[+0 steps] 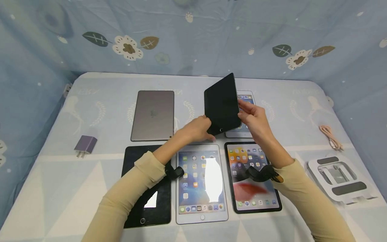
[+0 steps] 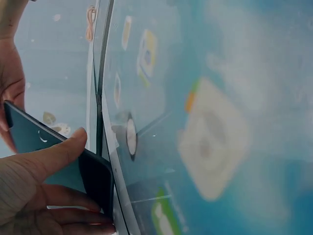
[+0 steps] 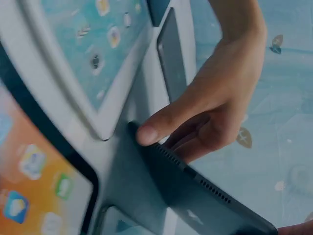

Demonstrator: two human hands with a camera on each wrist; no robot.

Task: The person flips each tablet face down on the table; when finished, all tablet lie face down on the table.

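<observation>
**Two hands on one dark tablet, lifted above a crowded row**

Two hands share the load: the left hand (image 1: 198,129) curls its thumb over the glass and its fingers under the lower corner of the dark tablet (image 1: 221,105), while the right hand (image 1: 253,117) pinches the opposite long edge. Both are clamped on it. The tablet is tilted up off the table (image 1: 90,101), screen off, its home button near the left thumb.

By its look it is a stiff, thin slab of glass and metal, moderately light but smooth, so likely to slip if pinched only at a corner. The glass face is the fragile part; a knock on an edge or a drop onto a neighbour could crack it. The safest hold is probably along the two long edges, thumbs on the bezel and fingers under the back, much as the hands sit now.

Directly under the right hand lies a white tablet (image 1: 246,97), lit and mostly hidden by the lifted one. Nearer the person than the hands lie a lit white-framed tablet (image 1: 201,183) and a lit black-framed tablet (image 1: 252,178), close side by side. Under the left forearm is a black tablet (image 1: 146,188); beyond it, left of the left hand, a grey tablet (image 1: 153,115) lies face down. Well left sits a purple charger (image 1: 85,146); well right, a pink cable (image 1: 331,137) and a white stand (image 1: 340,178). The close-packed screens below are what most obstructs setting anything down.
</observation>
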